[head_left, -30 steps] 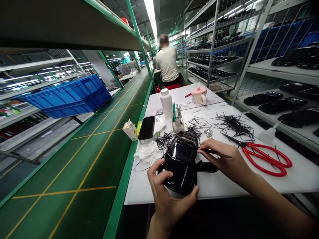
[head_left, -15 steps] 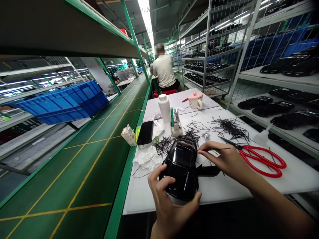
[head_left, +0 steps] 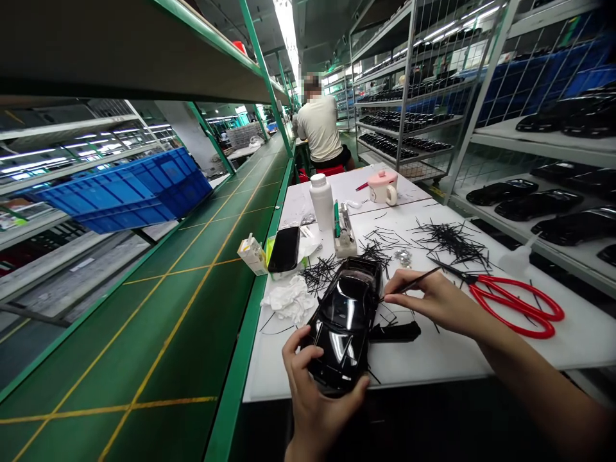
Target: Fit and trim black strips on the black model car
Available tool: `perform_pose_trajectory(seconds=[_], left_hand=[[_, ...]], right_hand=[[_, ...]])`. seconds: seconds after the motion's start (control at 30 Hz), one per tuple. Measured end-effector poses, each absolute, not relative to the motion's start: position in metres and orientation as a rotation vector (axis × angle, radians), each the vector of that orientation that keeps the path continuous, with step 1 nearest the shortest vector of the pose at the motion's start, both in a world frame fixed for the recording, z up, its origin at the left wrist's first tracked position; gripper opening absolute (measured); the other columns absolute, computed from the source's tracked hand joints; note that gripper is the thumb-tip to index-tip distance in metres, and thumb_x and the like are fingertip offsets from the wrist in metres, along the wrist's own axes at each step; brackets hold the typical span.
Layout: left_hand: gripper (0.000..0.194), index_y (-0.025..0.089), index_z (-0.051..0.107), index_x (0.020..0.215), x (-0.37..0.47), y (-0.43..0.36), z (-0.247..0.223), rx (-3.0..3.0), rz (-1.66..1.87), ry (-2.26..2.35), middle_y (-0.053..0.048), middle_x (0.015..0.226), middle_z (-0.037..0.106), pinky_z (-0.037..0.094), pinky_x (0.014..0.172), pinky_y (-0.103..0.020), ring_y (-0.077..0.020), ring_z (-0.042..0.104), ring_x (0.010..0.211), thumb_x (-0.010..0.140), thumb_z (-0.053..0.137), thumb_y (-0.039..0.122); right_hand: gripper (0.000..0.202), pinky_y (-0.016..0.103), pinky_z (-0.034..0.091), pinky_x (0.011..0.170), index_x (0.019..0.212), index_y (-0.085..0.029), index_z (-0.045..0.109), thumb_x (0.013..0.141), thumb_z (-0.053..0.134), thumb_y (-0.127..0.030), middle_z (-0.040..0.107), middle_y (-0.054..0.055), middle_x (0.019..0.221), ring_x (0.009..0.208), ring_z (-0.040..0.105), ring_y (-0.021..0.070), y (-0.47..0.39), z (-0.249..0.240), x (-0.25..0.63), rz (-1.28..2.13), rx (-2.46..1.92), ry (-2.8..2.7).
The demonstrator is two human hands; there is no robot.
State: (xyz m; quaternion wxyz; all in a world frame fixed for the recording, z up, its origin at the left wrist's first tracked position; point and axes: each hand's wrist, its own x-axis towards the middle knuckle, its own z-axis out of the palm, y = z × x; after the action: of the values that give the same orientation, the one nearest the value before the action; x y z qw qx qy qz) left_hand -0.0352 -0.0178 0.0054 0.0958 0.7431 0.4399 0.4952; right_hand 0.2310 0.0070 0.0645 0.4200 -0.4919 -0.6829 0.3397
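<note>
A glossy black model car (head_left: pixel 344 301) is tilted up over the white worktop, its near end toward me. Around that near end wraps my left hand (head_left: pixel 320 391), fingers on the left side and thumb at the lower right. An opened black door (head_left: pixel 395 332) sticks out from the car's right side. My right hand (head_left: pixel 426 295) pinches a thin dark stick-like tool (head_left: pixel 418 280), with its tip at the car's right side; what the tip touches is too small to make out. Red-handled scissors (head_left: pixel 517 301) lie beside my right wrist.
Piles of thin black strips (head_left: pixel 450 242) lie on the worktop (head_left: pixel 481 359). Behind the car stand a white bottle (head_left: pixel 321 202), a phone (head_left: pixel 285 249), crumpled tissue (head_left: pixel 289 299) and a lidded mug (head_left: pixel 384 187). A green conveyor (head_left: pixel 183 301) runs at left; car racks (head_left: pixel 486 138) stand right. A person (head_left: pixel 321 131) sits ahead.
The car has turned a little, its near end swinging left along with my left hand. The tool in my right hand is tilted differently against the car's side. The view has shifted slightly.
</note>
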Motion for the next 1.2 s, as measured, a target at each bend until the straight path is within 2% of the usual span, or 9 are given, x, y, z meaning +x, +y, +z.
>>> perform_pose_trajectory(seconds=[0.23, 0.37, 0.43, 0.5, 0.57, 0.77, 0.93, 1.07, 1.2], left_hand=[[0.049, 0.023, 0.044, 0.112, -0.045, -0.016, -0.009, 2.209, 1.203, 1.337, -0.017, 0.138, 0.043, 0.048, 0.101, -0.054, -0.0324, 0.048, 0.132, 0.076, 0.076, 0.029], [0.043, 0.022, 0.042, 0.117, -0.039, -0.002, 0.009, 2.392, 1.103, 1.281, -0.019, 0.141, 0.041, 0.04, 0.106, -0.062, -0.034, 0.039, 0.137, 0.084, 0.069, 0.028], [0.03, 0.022, 0.044, 0.115, -0.028, 0.012, 0.028, 2.531, 1.125, 1.191, -0.016, 0.139, 0.045, 0.032, 0.112, -0.064, -0.0324, 0.033, 0.141, 0.09, 0.06, 0.02], [0.027, 0.024, 0.046, 0.116, -0.012, 0.031, 0.049, 2.661, 0.967, 0.98, -0.01, 0.13, 0.055, 0.029, 0.116, -0.059, -0.0257, 0.041, 0.135, 0.093, 0.051, 0.011], [0.034, 0.022, 0.047, 0.12, 0.008, 0.051, 0.066, 2.737, 0.788, 0.87, -0.007, 0.122, 0.061, 0.031, 0.117, -0.053, -0.0238, 0.045, 0.131, 0.092, 0.044, 0.004], [0.035, 0.021, 0.059, 0.105, 0.041, 0.091, 0.08, 2.706, 0.313, 0.689, -0.005, 0.115, 0.065, 0.041, 0.11, -0.043, -0.0248, 0.05, 0.124, 0.08, 0.051, -0.002], [0.018, 0.021, 0.063, 0.092, 0.04, 0.101, 0.073, 2.534, 0.407, 0.743, -0.004, 0.103, 0.062, 0.047, 0.097, -0.04, -0.0217, 0.057, 0.106, 0.085, 0.055, 0.007], [0.013, 0.021, 0.063, 0.09, 0.037, 0.102, 0.068, 2.465, 0.479, 0.729, -0.004, 0.098, 0.061, 0.048, 0.092, -0.038, -0.0205, 0.058, 0.098, 0.087, 0.056, 0.011], [0.013, 0.02, 0.062, 0.09, 0.037, 0.1, 0.063, 2.42, 0.568, 0.732, -0.005, 0.097, 0.063, 0.046, 0.092, -0.038, -0.021, 0.058, 0.099, 0.086, 0.056, 0.009]], right_hand=[[0.018, 0.029, 0.05, 0.073, 0.085, -0.02, 0.069, 0.088, 0.069, -0.038, 0.069, 0.004, 0.084, 0.081, 0.064, 0.018, -0.004, 0.059, 0.231, 0.995, -1.173, -1.64], [0.017, 0.029, 0.05, 0.073, 0.085, -0.02, 0.069, 0.087, 0.07, -0.037, 0.07, 0.003, 0.084, 0.081, 0.065, 0.0181, -0.01, 0.056, 0.232, 1.013, -1.177, -1.625], [0.016, 0.029, 0.05, 0.073, 0.086, -0.021, 0.069, 0.087, 0.07, -0.037, 0.07, 0.002, 0.085, 0.082, 0.065, 0.018, -0.012, 0.057, 0.231, 1.024, -1.169, -1.618], [0.017, 0.029, 0.05, 0.073, 0.086, -0.021, 0.07, 0.086, 0.071, -0.038, 0.07, 0.002, 0.085, 0.082, 0.065, 0.0179, -0.013, 0.058, 0.23, 1.025, -1.167, -1.601], [0.019, 0.029, 0.05, 0.074, 0.085, -0.021, 0.07, 0.086, 0.071, -0.04, 0.07, 0.002, 0.085, 0.082, 0.065, 0.0182, -0.013, 0.058, 0.23, 1.009, -1.168, -1.58], [0.017, 0.028, 0.05, 0.076, 0.085, -0.02, 0.07, 0.086, 0.072, -0.036, 0.071, 0.002, 0.085, 0.083, 0.065, 0.0167, -0.013, 0.058, 0.231, 0.942, -1.124, -1.54], [0.014, 0.028, 0.052, 0.077, 0.083, -0.018, 0.068, 0.085, 0.073, -0.031, 0.071, 0.003, 0.082, 0.08, 0.067, 0.0163, -0.013, 0.059, 0.235, 0.962, -1.016, -1.473], [0.028, 0.03, 0.053, 0.07, 0.085, -0.02, 0.059, 0.088, 0.065, -0.047, 0.064, 0.002, 0.081, 0.074, 0.063, 0.0166, -0.014, 0.059, 0.262, 0.91, -1.059, -1.392], [0.031, 0.029, 0.043, 0.059, 0.081, -0.022, 0.047, 0.098, 0.044, -0.047, 0.054, 0.0, 0.075, 0.065, 0.053, 0.0158, -0.013, 0.059, 0.301, 0.742, -1.547, -1.641]])
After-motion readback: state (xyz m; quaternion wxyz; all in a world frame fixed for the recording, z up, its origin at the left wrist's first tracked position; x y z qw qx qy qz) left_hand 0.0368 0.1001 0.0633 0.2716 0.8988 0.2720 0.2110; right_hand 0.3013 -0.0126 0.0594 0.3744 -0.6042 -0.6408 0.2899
